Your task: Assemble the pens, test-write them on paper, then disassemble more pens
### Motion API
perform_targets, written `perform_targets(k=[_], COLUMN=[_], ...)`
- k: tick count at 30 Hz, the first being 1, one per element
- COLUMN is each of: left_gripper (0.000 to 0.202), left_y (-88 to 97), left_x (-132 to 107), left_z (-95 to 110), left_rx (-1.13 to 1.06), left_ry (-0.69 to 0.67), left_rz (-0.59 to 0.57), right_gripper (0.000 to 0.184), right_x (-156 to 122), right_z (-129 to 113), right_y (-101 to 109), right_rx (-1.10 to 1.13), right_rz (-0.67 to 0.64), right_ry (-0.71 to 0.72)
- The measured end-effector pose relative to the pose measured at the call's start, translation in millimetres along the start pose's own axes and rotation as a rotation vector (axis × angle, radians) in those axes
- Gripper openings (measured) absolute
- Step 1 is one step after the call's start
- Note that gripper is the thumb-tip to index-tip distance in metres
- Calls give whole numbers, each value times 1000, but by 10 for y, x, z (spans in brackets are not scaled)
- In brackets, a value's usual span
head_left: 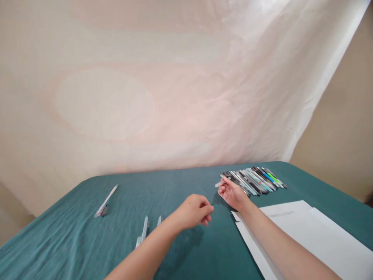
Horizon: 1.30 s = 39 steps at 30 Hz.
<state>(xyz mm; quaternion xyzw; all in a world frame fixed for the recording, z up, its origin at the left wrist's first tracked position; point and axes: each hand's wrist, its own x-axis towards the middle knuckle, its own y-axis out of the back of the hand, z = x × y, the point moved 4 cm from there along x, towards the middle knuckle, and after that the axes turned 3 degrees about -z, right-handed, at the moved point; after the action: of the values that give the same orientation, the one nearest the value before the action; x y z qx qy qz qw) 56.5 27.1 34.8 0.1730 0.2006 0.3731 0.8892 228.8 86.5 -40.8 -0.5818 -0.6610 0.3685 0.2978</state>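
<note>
My right hand point(232, 194) pinches a pale, translucent pen point(222, 182) between thumb and fingers, just left of a row of pens point(253, 181) lying side by side on the table. My left hand point(196, 211) hovers over the cloth to its left, fingers curled in, with nothing seen in them. Beneath and left of my left forearm lie a clear-bodied pen point(145, 229) and another pen point(159, 221), the latter partly hidden by the arm.
A dark green cloth point(72, 229) covers the table. Toward the left lie a white pen point(107, 199) and a small dark piece beside it. White paper sheets point(314, 229) lie under my right forearm. A pale hanging sheet point(175, 97) stands behind the table.
</note>
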Motion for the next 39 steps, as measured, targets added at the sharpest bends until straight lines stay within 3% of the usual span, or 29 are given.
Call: perform_targets(k=[4, 6, 8, 12, 17, 22, 26, 32, 39], left_gripper=[16, 18, 16, 17, 28, 16, 12, 18, 20], left_y=[665, 843, 898, 798, 644, 535, 520, 503, 236], left_x=[-465, -625, -723, -762, -682, -652, -662, -654, -594], left_z=[60, -21, -154, -331, -298, -255, -242, -278, -223], left_rx=[331, 483, 609, 773, 898, 973, 954, 909, 899], left_ry=[-99, -29, 81, 196, 231, 263, 220, 171, -50], left_rz=[143, 147, 98, -32, -108, -61, -7, -39, -3], right_gripper=[9, 12, 13, 14, 10, 10, 10, 10, 10], right_x=[-31, -52, -81, -136, -146, -147, -145, -137, -165], right_z=[62, 154, 283, 486, 512, 549, 575, 570, 555], right_y=[-111, -189, -260, -320, -276, -245, -239, -234, -309], right_rx=[14, 12, -6, -71, -74, -126, -126, -137, -163], right_rz=[-6, -11, -20, -18, 25, 39, 38, 30, 32], right_ry=[-50, -87, -149, -238, -192, -183, -181, -173, -139])
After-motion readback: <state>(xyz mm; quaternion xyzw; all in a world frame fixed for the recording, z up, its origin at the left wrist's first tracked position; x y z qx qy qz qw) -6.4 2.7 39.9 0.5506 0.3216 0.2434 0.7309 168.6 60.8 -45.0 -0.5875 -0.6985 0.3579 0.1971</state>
